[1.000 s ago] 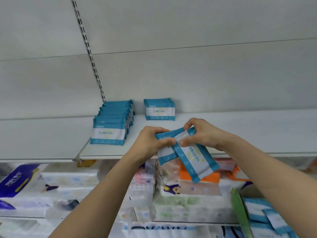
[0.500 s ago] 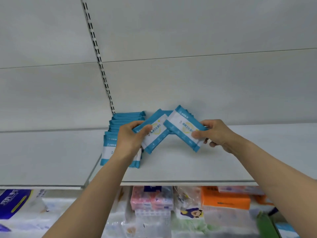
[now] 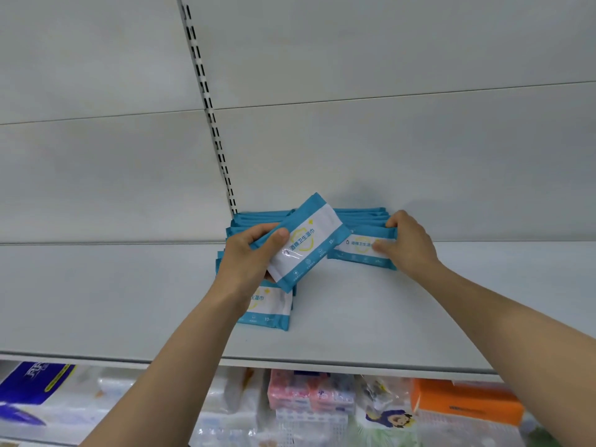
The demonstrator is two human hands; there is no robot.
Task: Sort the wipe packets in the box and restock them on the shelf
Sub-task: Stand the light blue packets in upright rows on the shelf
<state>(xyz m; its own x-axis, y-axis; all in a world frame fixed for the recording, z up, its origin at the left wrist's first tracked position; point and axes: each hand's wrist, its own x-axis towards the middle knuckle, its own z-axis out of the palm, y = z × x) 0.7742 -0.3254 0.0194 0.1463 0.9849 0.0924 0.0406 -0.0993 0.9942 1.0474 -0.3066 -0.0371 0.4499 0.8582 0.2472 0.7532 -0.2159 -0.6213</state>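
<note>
1. The left hand (image 3: 250,253) is gripping one blue-and-white wipe packet (image 3: 308,241), thumb curled over its printed face and fingers wrapped behind it; the packet is sitting tilted, its right end raised, above the shelf (image 3: 371,317).
2. The right hand (image 3: 408,243) is pinching a second wipe packet (image 3: 358,248) at its right end, thumb on the printed front and fingers curling over the top edge; this packet is lying at the front of the right-hand stack (image 3: 361,216), which is resting against the back panel (image 3: 387,150).
3. The tilted packet's raised end is overlapping the left end of the second packet.
4. A left-hand row of packets (image 3: 267,309) is running from the back panel towards the shelf's front edge, partly hidden behind the left hand and wrist.
5. A slotted upright rail (image 3: 206,101) is running up the back panel, meeting the shelf just behind the left-hand row.
6. On the level below, an orange box (image 3: 464,403), pink packs (image 3: 309,395) and a blue-and-white tissue pack (image 3: 35,382) are showing, all rather blurred.
</note>
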